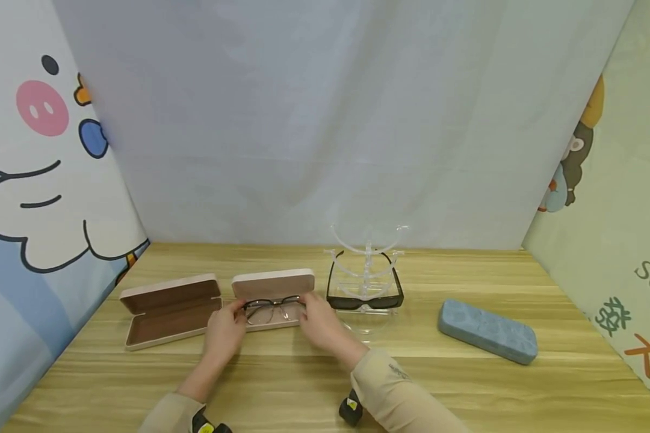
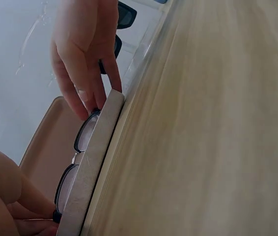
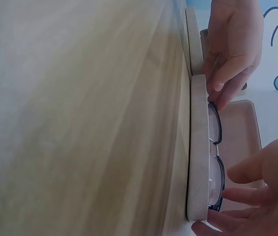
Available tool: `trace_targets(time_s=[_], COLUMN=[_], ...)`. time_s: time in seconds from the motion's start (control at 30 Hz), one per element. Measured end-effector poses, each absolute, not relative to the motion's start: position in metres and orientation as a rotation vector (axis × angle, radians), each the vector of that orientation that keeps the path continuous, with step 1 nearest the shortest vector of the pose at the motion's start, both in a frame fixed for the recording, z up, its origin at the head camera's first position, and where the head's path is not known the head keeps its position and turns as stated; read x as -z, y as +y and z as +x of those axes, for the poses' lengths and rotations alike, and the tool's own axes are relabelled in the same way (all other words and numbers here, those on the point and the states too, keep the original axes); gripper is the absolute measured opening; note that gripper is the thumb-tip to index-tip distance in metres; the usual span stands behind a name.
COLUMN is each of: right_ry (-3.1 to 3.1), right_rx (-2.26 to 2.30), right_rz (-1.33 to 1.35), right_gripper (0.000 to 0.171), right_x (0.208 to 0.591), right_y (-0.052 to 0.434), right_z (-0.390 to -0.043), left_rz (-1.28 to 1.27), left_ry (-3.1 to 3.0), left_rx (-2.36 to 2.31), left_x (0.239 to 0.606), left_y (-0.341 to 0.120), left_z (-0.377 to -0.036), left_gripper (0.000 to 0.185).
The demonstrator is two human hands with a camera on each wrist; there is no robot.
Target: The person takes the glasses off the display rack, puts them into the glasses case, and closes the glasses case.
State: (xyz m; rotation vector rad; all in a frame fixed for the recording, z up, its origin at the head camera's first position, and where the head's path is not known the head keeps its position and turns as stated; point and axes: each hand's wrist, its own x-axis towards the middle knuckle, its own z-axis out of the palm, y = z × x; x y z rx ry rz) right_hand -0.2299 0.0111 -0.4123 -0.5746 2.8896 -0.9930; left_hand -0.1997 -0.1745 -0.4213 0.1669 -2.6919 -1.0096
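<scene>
Both hands sit nearest, left hand (image 1: 224,332) and right hand (image 1: 321,320), each pinching one end of the thin black-framed clear-lens glasses (image 1: 273,308) inside the open pink hard case (image 1: 273,282). Seating looks nearly done; releasing and shutting the lid would remain. Folded temples are hidden behind the case wall, and the clear acrylic stand (image 1: 367,264) holding dark sunglasses (image 1: 364,294) barely reads.

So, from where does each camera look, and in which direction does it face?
Head: sits high, faces forward and down at the table; both hands and sleeves show, holding thin glasses over an open case.
Left wrist: looks along the table past the case edge; both hands show.
Right wrist: looks the opposite way along the same edge; both hands show.
Shared: all views show the glasses and case.
</scene>
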Motion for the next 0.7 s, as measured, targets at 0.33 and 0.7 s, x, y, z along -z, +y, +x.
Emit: trace_targets(time_s=[0.33,0.7], right_ry=[2.921,3.011], right_rx=[0.911,1.017], right_rz=[-0.537,-0.614], right_gripper=[0.032,0.028], right_x=[0.4131,0.4158], right_y=[0.0039,0.0005], right_z=[-0.2318,-0.2272], left_rz=[0.117,0.144], left_ry=[-2.732,-2.719], left_rx=[0.917,1.004], left_x=[0.4254,0.4217], left_y=[-0.1741,-0.1751], left_z=[-0.1997,-0.1994], left_gripper=[0.037,0.038])
